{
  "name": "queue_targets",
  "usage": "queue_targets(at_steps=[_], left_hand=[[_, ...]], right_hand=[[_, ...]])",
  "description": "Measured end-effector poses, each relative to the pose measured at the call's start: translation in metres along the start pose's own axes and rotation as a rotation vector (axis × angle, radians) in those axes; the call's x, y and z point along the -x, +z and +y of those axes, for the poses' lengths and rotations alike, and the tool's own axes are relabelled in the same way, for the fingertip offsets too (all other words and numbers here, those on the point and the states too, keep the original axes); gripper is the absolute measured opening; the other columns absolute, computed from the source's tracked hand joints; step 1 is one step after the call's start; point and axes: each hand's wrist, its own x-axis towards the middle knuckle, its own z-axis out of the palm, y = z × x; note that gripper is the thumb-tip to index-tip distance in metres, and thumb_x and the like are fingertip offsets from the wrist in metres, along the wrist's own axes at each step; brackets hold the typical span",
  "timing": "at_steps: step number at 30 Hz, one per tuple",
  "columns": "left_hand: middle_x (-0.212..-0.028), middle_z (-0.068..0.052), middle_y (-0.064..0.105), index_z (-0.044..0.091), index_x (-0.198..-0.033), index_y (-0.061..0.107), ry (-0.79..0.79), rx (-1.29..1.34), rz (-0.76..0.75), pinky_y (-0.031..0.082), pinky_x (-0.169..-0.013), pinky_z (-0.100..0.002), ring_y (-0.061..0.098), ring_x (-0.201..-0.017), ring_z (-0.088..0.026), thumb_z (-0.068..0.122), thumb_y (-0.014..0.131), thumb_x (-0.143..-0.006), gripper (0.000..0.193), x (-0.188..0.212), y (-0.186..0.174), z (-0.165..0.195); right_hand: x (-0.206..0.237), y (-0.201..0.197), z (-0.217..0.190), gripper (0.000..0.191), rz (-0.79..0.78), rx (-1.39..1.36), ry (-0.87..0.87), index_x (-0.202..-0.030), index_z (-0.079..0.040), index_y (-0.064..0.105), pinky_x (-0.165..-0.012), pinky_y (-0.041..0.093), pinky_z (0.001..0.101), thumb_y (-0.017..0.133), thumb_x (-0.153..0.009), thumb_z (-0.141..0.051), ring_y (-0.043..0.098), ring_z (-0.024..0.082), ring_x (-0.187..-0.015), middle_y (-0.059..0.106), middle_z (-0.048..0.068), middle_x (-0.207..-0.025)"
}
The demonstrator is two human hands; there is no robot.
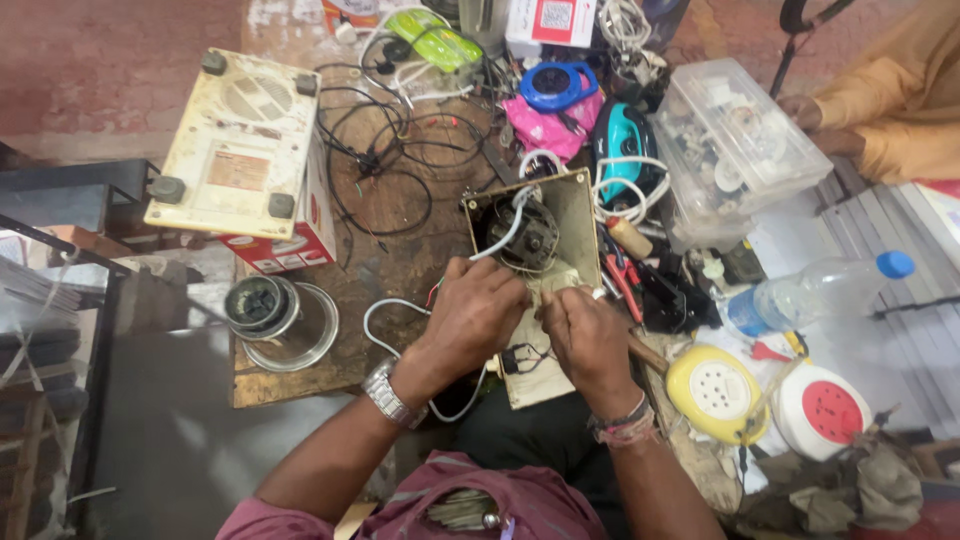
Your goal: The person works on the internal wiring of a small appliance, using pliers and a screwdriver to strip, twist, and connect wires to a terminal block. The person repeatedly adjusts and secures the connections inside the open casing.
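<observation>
Hands were both down on the opened appliance base [560,215], a beige square housing lying w/ its motor [528,235] exposed, near the middle of the worn wooden tabletop [390,265]. Left hand [478,312] sat curled over the housing's near edge, fingers [497,281] bent tight around the white cable [505,232] and thin wires coming off the motor. Right hand [582,330] was just beside it, touching, fingers [560,299] pinched narrow on the same bundle; exactly which wire, couldn't tell. Tabletop was scratched, brown, crowded: cream-coloured appliance [240,140] tipped on a red-and-white box at far left, steel jar [280,315] at the near-left corner, black wires [380,160] looped btwn them. To the right lay a clear plastic parts box [740,140], a water bottle w/ blue cap [815,290], a yellow extension reel [715,390] and a white-and-red one [825,410]. Floor behind was reddish tile [110,60]. Another person's orange sleeve [890,90] showed at top right.
</observation>
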Motion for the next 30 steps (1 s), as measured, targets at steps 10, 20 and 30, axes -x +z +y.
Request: queue_targets(at_steps=[10, 20, 30], left_hand=[[-0.084, -0.004, 0.065, 0.011, -0.096, 0.070, -0.025, -0.052, -0.151, 0.036, -0.076, -0.043, 0.061, -0.088, -0.027, 0.010, 0.064, -0.084, 0.013, -0.007, -0.001, -0.009], [-0.083, -0.002, 0.063, 0.011, -0.084, 0.067, -0.082, 0.029, -0.045, 0.036, -0.078, -0.043, 0.058, -0.087, -0.026, 0.014, 0.075, -0.082, 0.009, -0.012, -0.002, -0.003], [-0.114, -0.016, 0.069, 0.001, -0.114, 0.068, -0.043, 0.033, 0.094, 0.038, -0.094, -0.044, 0.059, -0.109, -0.031, 0.023, 0.075, -0.079, 0.042, 0.001, -0.022, -0.012]], right_hand=[[-0.009, -0.021, 0.005, 0.036, 0.168, -0.045, -0.356, -0.123, -0.001, 0.068, -0.075, 0.052, 0.0405, 0.078, -0.089, -0.006, 0.067, 0.032, -0.087, 0.071, 0.012, -0.099], [-0.010, -0.017, 0.003, 0.011, 0.216, 0.078, -0.354, -0.104, -0.005, 0.068, -0.073, 0.051, 0.0400, 0.074, -0.095, -0.008, 0.068, 0.029, -0.086, 0.072, 0.010, -0.096], [0.011, -0.012, 0.005, 0.008, 0.128, -0.059, -0.171, -0.103, -0.003, 0.070, -0.072, 0.051, 0.0405, 0.068, -0.099, -0.010, 0.067, 0.031, -0.083, 0.071, 0.012, -0.092]])
